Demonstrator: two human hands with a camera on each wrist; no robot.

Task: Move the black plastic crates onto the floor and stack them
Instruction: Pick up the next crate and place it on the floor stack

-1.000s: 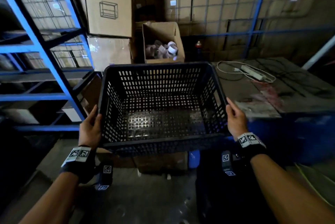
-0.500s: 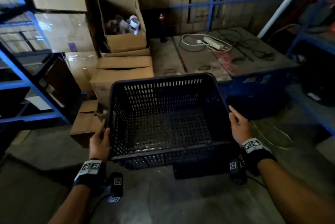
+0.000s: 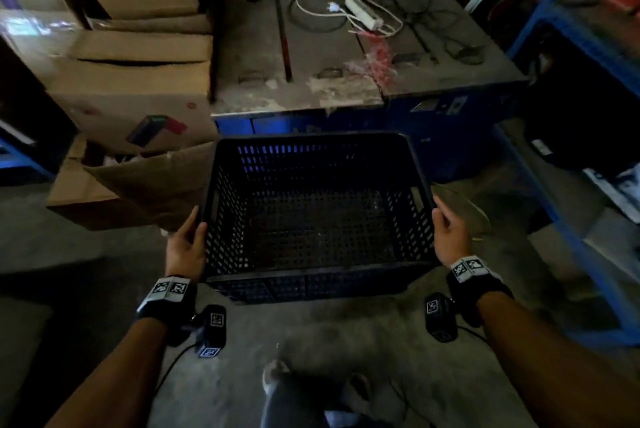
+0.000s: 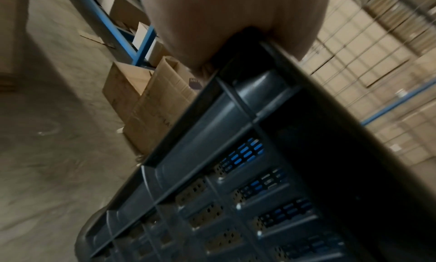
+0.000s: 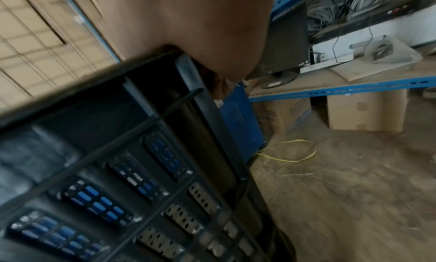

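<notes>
A black perforated plastic crate (image 3: 317, 219) hangs empty between both hands, low over the concrete floor (image 3: 86, 254) in front of a blue-sided bench. My left hand (image 3: 187, 240) grips the rim of its left wall, thumb along the top edge. My right hand (image 3: 448, 232) grips the right rim the same way. The left wrist view shows the crate's ribbed outer wall (image 4: 235, 172) under my palm (image 4: 224, 23). In the right wrist view my palm (image 5: 200, 27) sits over the crate's rim and slotted wall (image 5: 118, 172). No second crate shows clearly.
The grey-topped bench (image 3: 450, 81) carries a power strip (image 3: 363, 12) and cables just beyond the crate. Cardboard boxes (image 3: 131, 88) stand at the left, one with an open flap (image 3: 156, 181) near the crate. Blue shelving (image 3: 588, 202) runs along the right. A yellow strap (image 5: 290, 151) lies on the floor.
Both hands have lowered the crate from about bench height down toward the floor and my view has tilted down with it. The grip on both rims is unchanged.
</notes>
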